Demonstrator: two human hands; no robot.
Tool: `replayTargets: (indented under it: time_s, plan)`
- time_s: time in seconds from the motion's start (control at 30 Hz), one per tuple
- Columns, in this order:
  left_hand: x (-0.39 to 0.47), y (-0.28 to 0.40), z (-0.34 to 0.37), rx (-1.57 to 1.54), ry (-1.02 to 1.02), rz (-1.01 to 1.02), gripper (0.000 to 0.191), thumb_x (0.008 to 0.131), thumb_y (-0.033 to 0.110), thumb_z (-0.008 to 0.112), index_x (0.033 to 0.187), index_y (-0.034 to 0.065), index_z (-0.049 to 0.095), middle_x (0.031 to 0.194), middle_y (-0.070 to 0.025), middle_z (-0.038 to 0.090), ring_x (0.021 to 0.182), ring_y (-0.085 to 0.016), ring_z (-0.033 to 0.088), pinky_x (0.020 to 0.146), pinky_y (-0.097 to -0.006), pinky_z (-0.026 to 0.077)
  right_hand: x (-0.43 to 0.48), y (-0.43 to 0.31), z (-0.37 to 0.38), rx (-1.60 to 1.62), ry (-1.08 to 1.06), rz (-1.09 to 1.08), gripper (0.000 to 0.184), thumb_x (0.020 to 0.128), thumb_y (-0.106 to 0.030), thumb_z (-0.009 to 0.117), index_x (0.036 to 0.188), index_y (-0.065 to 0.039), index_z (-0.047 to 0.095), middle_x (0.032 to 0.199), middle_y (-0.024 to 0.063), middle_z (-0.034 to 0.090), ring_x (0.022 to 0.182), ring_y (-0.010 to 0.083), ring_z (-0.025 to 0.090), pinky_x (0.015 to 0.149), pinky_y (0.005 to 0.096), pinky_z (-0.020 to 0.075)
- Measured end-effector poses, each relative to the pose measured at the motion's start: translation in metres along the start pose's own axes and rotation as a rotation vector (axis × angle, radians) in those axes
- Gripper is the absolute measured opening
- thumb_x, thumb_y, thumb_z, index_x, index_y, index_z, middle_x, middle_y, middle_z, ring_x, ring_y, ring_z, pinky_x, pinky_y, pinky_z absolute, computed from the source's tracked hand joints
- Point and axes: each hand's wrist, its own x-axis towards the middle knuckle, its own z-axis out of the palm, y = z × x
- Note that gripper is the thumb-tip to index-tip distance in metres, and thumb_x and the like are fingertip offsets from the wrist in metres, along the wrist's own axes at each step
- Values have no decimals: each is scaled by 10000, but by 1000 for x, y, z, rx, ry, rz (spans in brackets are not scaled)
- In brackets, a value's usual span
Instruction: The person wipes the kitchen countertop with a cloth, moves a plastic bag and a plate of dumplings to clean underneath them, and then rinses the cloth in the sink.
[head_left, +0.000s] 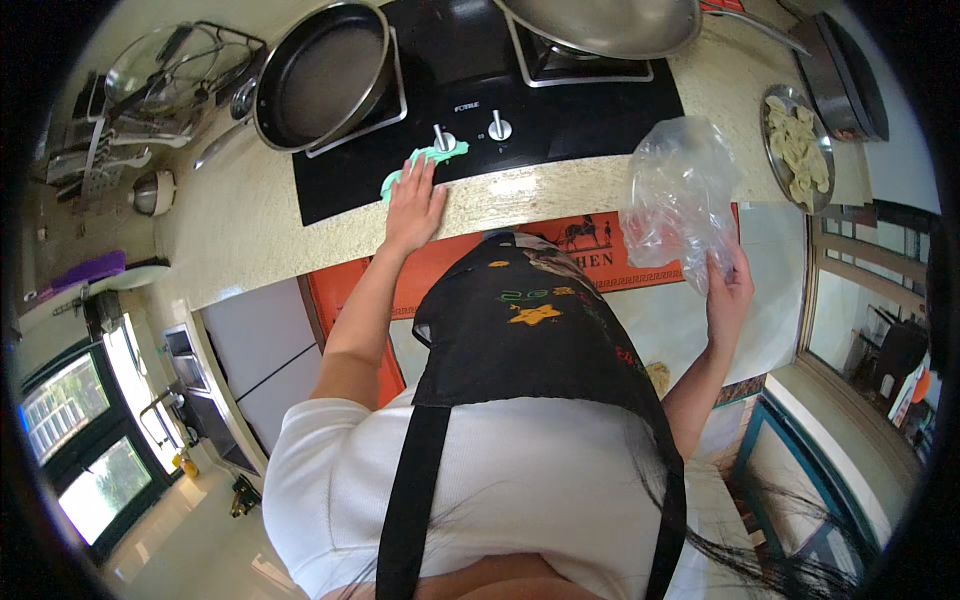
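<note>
My left hand (414, 208) lies on a green cloth (433, 156) at the front edge of the black glass gas cooktop (559, 127), its fingers pressing the cloth near the left control knob (444, 140). The right knob (500, 130) stands free of the cloth. Off the counter's front edge at the right, my right hand (729, 281) pinches the lower end of a clear plastic bag (675, 187), which looks thin and crumpled. Whether the bag holds anything cannot be told.
A black frying pan (326, 75) sits on the left burner and a steel wok (607, 22) on the right. A metal plate of pale food pieces (798, 150) stands far right. At left are a utensil rack (97, 157) and a glass lid (161, 67).
</note>
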Motion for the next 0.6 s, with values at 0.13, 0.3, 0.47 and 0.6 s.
replayTargets:
  time_s: [0.13, 0.3, 0.47, 0.6]
  plan:
    - [-1, 16, 9, 3, 39, 14, 621, 930, 388, 427, 1398, 7, 283, 1465, -191, 253, 1367, -357, 210, 1081, -513, 204, -9, -1, -9, 97, 48, 27, 324, 875, -32, 589, 1190, 25, 544, 1087, 73, 598, 976, 126, 550, 866, 253, 427]
    - [25, 102, 29, -3, -52, 290, 694, 911, 457, 438, 1407, 4, 263, 1470, -198, 232, 1361, -371, 212, 1078, -503, 222, -34, 28, -39, 66, 152, 68, 327, 873, -32, 590, 1192, 25, 540, 1094, 63, 596, 981, 125, 545, 859, 252, 428]
    - [127, 175, 77, -62, 171, 142, 698, 932, 493, 349, 1409, -8, 257, 1480, -210, 207, 1373, -365, 180, 1100, -466, 179, -70, 49, -78, -5, 219, 105, 333, 871, -28, 589, 1196, 22, 537, 1106, 60, 595, 1014, 137, 542, 891, 258, 419]
    - [186, 247, 93, -82, 74, 213, 675, 946, 493, 272, 1423, 17, 237, 1500, -176, 175, 1392, -337, 130, 1122, -448, 113, -90, 71, -108, -56, 256, 173, 331, 870, -20, 583, 1196, 16, 539, 1124, 69, 596, 1032, 141, 545, 906, 263, 415]
